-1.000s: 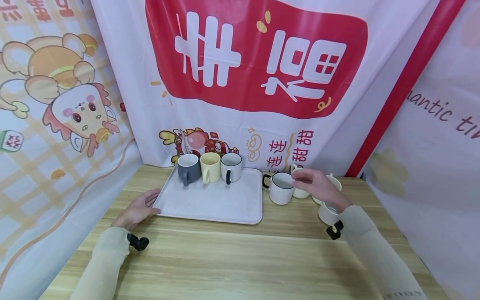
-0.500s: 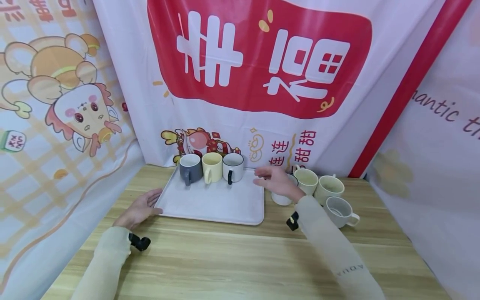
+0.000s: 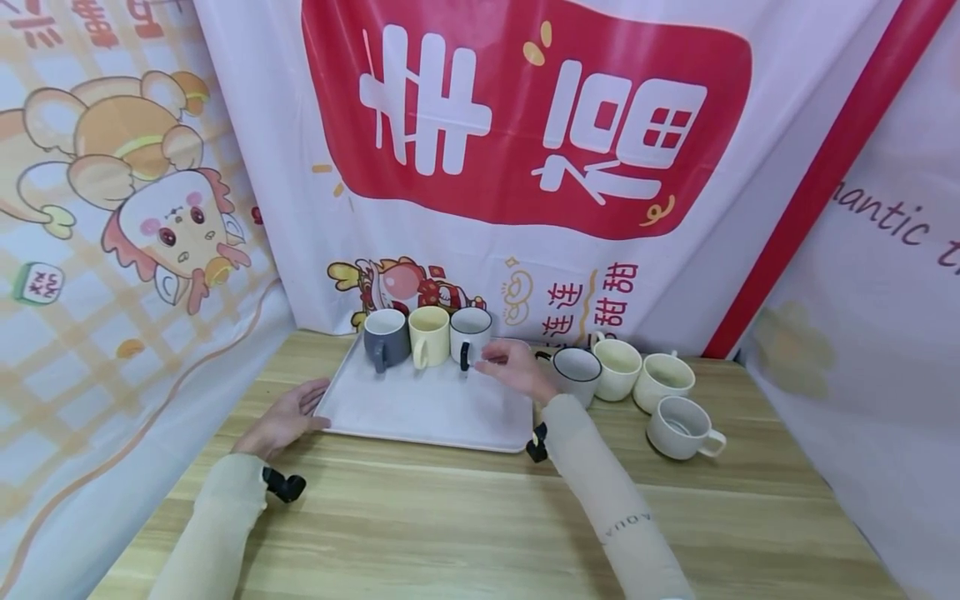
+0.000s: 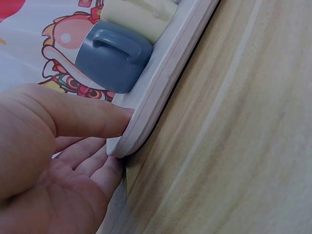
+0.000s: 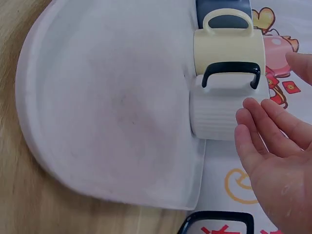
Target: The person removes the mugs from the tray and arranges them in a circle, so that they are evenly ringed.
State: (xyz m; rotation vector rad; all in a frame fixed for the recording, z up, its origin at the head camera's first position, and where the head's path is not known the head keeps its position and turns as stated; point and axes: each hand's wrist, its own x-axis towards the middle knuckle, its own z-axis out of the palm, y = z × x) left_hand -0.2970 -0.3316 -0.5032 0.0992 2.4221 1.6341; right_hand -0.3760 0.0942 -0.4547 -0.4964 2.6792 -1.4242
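My left hand (image 3: 288,421) holds the front left corner of a white tray (image 3: 427,417); in the left wrist view the thumb (image 4: 97,117) lies on its rim, other fingers against the outside. Along the tray's back edge a dark grey mug (image 3: 386,342), a pale yellow mug (image 3: 429,333) and a white mug (image 3: 468,325) with black rim and handle stand in a row, handles toward the front. Beside the white mug is my right hand (image 3: 521,371), fingers extended, nothing in its grasp. In the right wrist view its fingertips overlap the mug's side (image 5: 214,114); contact is unclear.
Right of the tray stand another black-rimmed white mug (image 3: 577,375), two cream mugs (image 3: 618,379) and a low off-white cup (image 3: 675,433). Printed cloth (image 3: 525,275) hangs behind the wooden table (image 3: 420,508).
My right hand has moved left from the loose mugs to the white mug on the tray. The left hand stays at the tray corner. The mugs stand as before; the view has shifted slightly.
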